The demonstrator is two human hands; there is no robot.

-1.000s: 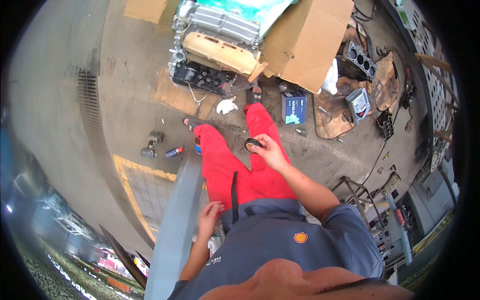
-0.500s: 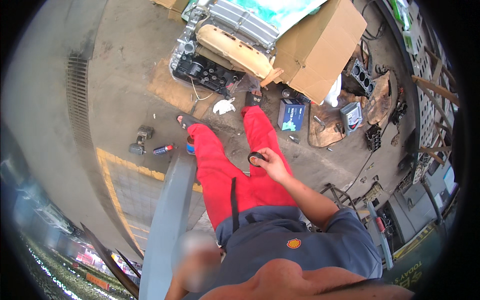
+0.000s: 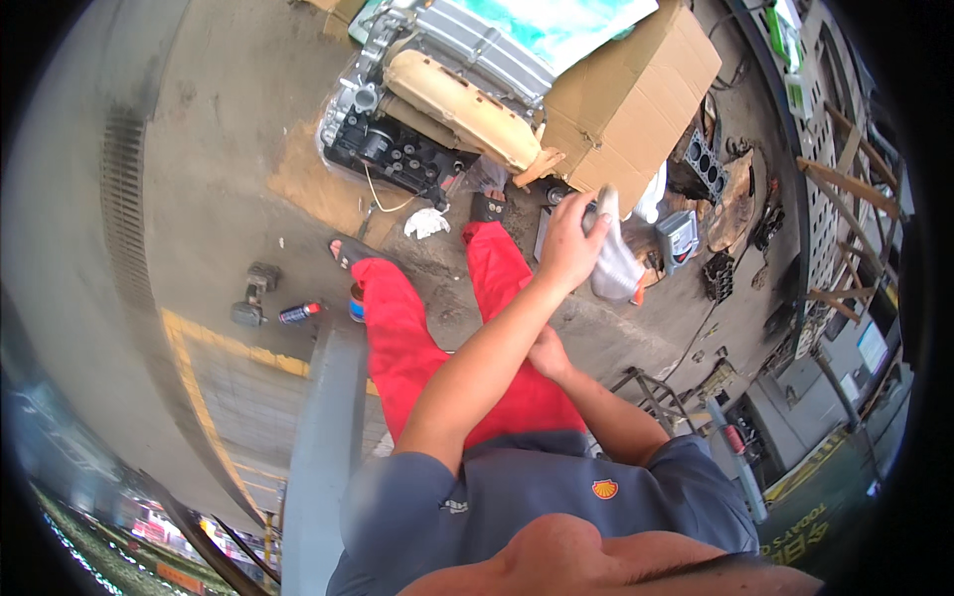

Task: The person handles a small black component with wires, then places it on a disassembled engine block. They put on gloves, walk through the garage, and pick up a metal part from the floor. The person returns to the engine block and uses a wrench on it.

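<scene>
Left hand (image 3: 574, 243): fingers clamped on one whitish translucent bottle (image 3: 618, 266), blurred, orange tip pointing down. Right hand (image 3: 549, 355): near right thigh, fingers partly hidden, cannot tell their state. Farther on floor (image 3: 214, 228): one engine (image 3: 397, 154), one grey jug (image 3: 678, 240), one cordless power tool (image 3: 255, 291), one spray can (image 3: 298, 314).

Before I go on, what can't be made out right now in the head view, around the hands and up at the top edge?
All in the head view:
- Right hand: fingers hidden behind the left forearm; whether it holds anything cannot be told.
- Whitish item in the left hand: too blurred to identify.
- Green-and-white sheet: cut off by the top edge.
</scene>
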